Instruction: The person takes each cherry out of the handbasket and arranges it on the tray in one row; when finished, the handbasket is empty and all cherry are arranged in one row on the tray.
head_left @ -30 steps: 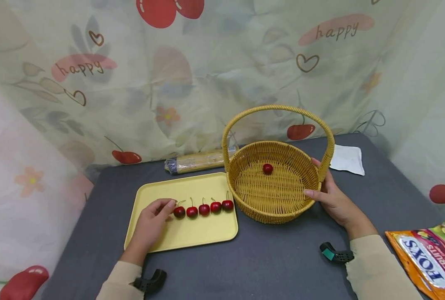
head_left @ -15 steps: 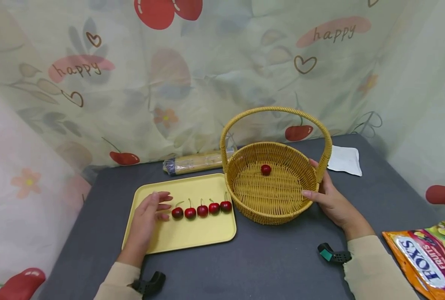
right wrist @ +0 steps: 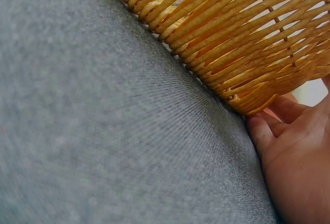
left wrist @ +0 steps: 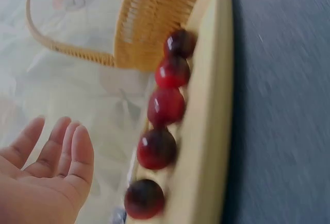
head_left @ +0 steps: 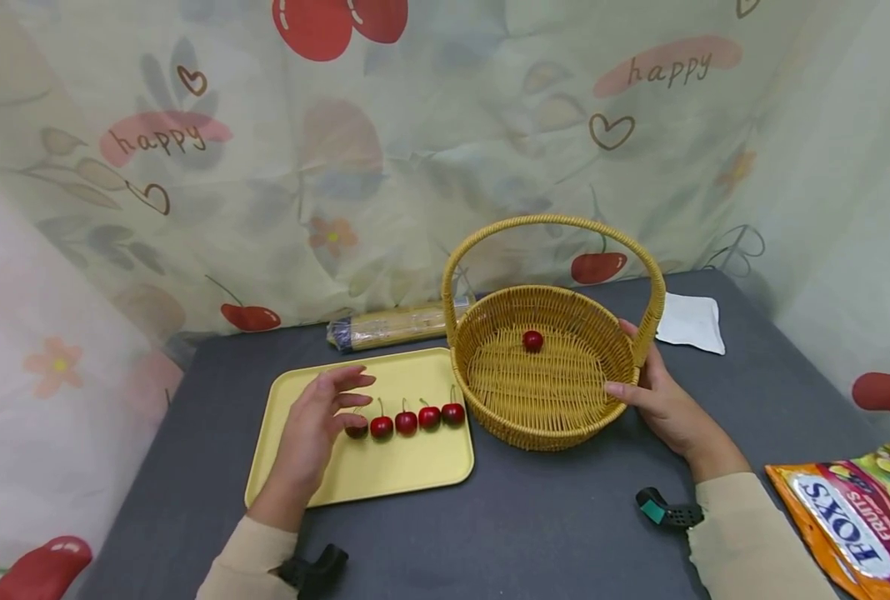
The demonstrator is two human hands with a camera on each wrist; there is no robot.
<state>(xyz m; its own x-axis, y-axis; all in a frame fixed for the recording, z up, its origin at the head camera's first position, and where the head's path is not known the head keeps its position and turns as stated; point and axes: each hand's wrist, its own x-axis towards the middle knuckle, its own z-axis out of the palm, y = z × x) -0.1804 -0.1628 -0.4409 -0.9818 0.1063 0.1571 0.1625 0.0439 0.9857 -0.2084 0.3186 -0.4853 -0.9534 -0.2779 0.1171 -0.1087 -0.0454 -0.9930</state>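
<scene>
My left hand (head_left: 317,429) hovers over the left half of a yellow tray (head_left: 385,477), fingers spread and nothing held. It partly covers the leftmost dark red cherry (head_left: 357,432). Several cherries (head_left: 406,422) with stems form a row across the tray; the left wrist view shows that row (left wrist: 166,105) beside the open palm (left wrist: 41,198). To the right stands a woven basket (head_left: 523,435) with a tall handle, one cherry (head_left: 532,341) lying inside. My right hand (head_left: 662,408) grips the basket's right side, thumb over the rim and the other fingers behind, partly hidden.
Behind the tray lies a long wrapped bundle (head_left: 392,327). A white cloth (head_left: 690,323) is at the back right, and an orange FOX'S candy bag (head_left: 857,517) sits at the right edge. A patterned curtain (head_left: 415,167) hangs behind the grey table (head_left: 520,533).
My left hand's fingers, earlier closed together beside the leftmost cherry, have spread apart; the hand then rose and shifted right over the tray. My right hand stays on the basket.
</scene>
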